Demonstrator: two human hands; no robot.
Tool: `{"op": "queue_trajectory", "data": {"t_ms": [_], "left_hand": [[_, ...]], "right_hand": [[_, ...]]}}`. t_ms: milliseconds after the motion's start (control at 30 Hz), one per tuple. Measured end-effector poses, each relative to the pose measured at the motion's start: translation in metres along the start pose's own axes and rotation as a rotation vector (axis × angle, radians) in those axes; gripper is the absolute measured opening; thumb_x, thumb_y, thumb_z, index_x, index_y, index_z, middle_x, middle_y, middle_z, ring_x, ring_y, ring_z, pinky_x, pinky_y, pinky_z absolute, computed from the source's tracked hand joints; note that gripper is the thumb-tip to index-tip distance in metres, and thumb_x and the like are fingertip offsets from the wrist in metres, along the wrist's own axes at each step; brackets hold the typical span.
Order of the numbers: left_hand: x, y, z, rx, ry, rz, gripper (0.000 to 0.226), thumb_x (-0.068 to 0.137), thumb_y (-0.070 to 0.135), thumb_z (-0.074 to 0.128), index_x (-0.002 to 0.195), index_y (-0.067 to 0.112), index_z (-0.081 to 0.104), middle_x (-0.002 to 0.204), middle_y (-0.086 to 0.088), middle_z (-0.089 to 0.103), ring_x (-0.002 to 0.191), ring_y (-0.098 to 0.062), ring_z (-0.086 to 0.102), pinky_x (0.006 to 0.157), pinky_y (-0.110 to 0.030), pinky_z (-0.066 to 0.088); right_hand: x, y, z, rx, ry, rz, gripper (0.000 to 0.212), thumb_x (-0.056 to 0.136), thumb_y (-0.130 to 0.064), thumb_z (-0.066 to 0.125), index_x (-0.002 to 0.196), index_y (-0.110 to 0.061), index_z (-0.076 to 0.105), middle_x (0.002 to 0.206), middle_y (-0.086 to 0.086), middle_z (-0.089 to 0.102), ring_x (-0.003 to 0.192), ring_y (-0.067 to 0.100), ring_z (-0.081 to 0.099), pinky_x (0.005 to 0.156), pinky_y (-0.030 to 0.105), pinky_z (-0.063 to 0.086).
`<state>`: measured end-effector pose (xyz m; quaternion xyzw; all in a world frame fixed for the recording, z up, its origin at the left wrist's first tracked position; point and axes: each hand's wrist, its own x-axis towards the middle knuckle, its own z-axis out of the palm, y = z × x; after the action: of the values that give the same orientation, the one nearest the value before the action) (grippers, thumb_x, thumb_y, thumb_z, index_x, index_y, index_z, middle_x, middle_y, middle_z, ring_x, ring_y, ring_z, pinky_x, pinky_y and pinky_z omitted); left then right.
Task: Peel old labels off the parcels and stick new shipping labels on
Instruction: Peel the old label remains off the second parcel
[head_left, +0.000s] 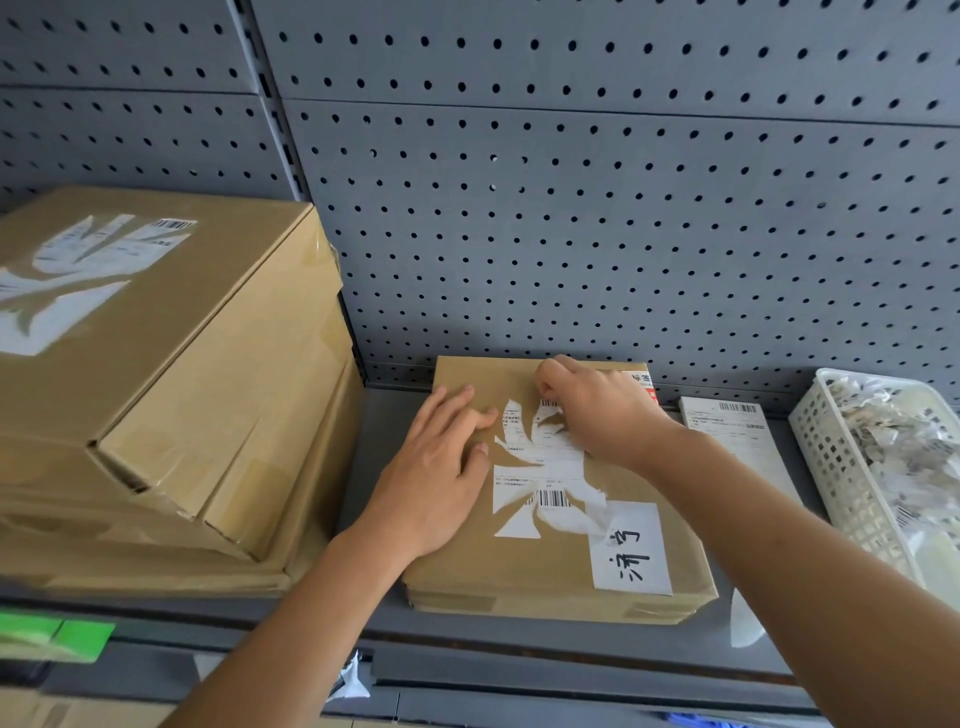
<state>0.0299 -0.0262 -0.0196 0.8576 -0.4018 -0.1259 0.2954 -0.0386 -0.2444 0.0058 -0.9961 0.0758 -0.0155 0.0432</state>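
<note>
Grey pegboard (623, 208) backs a grey shelf (519, 649) where a flat parcel (550, 571) lies at centre. Left hand (441, 467) presses flat, fingers spread, at its nine o'clock edge; right hand (597, 410) pinches a strip of the torn old label (550, 478) at twelve o'clock.

Two hands (441, 467) (597, 410), three parcels (550, 519) (156, 312) (156, 545), one basket (831, 457), one label sheet (737, 431)

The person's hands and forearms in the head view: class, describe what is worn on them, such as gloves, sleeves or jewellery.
Nothing is worn that the picture shows. The left hand and the right hand are both bare, with no gloves. No ring, watch or bracelet is visible. Both forearms are uncovered as far as the frame's lower edge, so no sleeve comes into view.
</note>
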Motion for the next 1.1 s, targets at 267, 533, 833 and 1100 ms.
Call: {"op": "queue_trajectory", "data": {"t_ms": [267, 533, 833, 1100], "left_hand": [[0.001, -0.003, 0.002, -0.002, 0.011, 0.009, 0.037, 0.108, 0.035, 0.036, 0.143, 0.041, 0.043, 0.163, 0.026, 0.013, 0.150, 0.007, -0.010, 0.118, -0.030, 0.017], [0.000, 0.000, 0.000, 0.007, -0.002, 0.001, 0.037, 0.108, 0.035, 0.036, 0.144, 0.040, 0.042, 0.163, 0.027, 0.011, 0.150, 0.007, -0.011, 0.116, -0.029, 0.016], [0.000, 0.001, 0.000, -0.007, -0.009, -0.009, 0.036, 0.108, 0.035, 0.036, 0.143, 0.042, 0.042, 0.163, 0.028, 0.011, 0.149, 0.009, -0.013, 0.118, -0.034, 0.020], [0.000, 0.000, 0.000, -0.005, -0.013, -0.010, 0.037, 0.108, 0.036, 0.035, 0.144, 0.041, 0.041, 0.163, 0.028, 0.010, 0.148, 0.009, -0.013, 0.117, -0.031, 0.018]], "right_hand": [[-0.002, 0.011, 0.012, 0.204, 0.204, -0.065, 0.013, 0.100, -0.017, 0.051, 0.110, -0.020, 0.060, 0.105, -0.005, 0.061, 0.078, 0.026, 0.062, 0.066, 0.042, 0.052], [0.000, 0.003, 0.007, 0.011, 0.094, -0.053, 0.041, 0.076, 0.011, 0.047, 0.103, -0.019, 0.050, 0.096, -0.005, 0.048, 0.061, 0.023, 0.042, 0.047, 0.031, 0.024], [-0.009, 0.005, 0.008, 0.213, 0.109, 0.059, 0.013, 0.101, -0.011, 0.041, 0.097, -0.023, 0.045, 0.102, -0.007, 0.055, 0.075, 0.021, 0.050, 0.064, 0.037, 0.039], [-0.013, 0.008, 0.013, 0.289, 0.222, 0.020, 0.021, 0.099, -0.017, 0.056, 0.118, -0.020, 0.064, 0.101, -0.009, 0.055, 0.079, 0.016, 0.057, 0.064, 0.033, 0.044]]}}
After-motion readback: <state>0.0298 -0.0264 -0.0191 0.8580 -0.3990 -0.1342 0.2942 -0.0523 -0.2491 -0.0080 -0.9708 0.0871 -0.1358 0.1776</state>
